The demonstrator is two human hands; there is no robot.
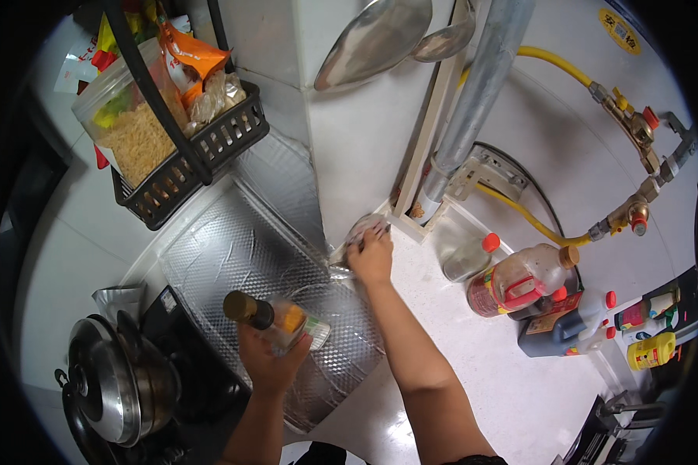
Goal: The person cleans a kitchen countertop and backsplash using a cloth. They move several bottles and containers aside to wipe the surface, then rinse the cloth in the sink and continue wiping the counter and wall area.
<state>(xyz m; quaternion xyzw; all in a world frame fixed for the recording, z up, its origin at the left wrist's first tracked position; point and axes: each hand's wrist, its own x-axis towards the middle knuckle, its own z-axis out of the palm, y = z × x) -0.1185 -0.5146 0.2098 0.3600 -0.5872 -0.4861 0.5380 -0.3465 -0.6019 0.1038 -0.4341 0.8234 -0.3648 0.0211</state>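
My left hand (pixel 267 360) is closed round a small clear bottle (pixel 288 319) with a dark cap and something orange-yellow inside. It holds the bottle tilted above the silver foil sheet (pixel 240 256) that covers part of the counter. My right hand (pixel 374 252) reaches to the foot of the white wall corner. Its fingers are bent over a crumpled pale cloth (pixel 368 223) and press it there, beside the foil's edge. The hand covers part of the cloth.
Bottles (pixel 523 279) with red and brown caps stand along the right wall. A lidded steel pot (pixel 105 380) sits on the black stove at left. Above hangs a dark basket (pixel 159 201) with food packs. A metal pipe (pixel 481 101) and yellow hose (pixel 554 58) run behind.
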